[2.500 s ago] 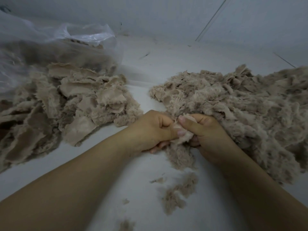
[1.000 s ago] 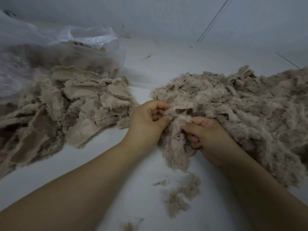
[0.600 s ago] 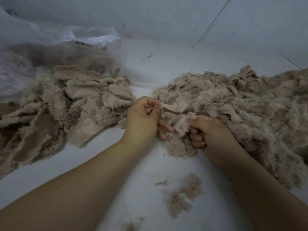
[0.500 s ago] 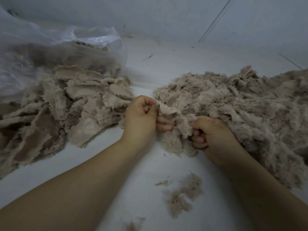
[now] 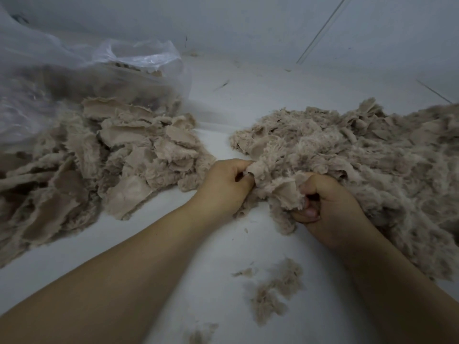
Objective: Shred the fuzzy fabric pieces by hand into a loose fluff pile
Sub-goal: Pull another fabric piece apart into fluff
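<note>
A plain white bench [image 5: 223, 289] fills the lower part of the view, smooth and matte, with a few dark specks [image 5: 224, 83] scattered toward its far side. Behind it rises a pale grey-white wall [image 5: 248, 23], bare and flat. A thin dark line [image 5: 320, 31] runs diagonally down the wall at upper right, and a second, shorter one [image 5: 433, 90] slants near the right edge. The light is dim and cool, even across the surface, casting only soft shadows and giving everything a bluish-grey cast.
</note>
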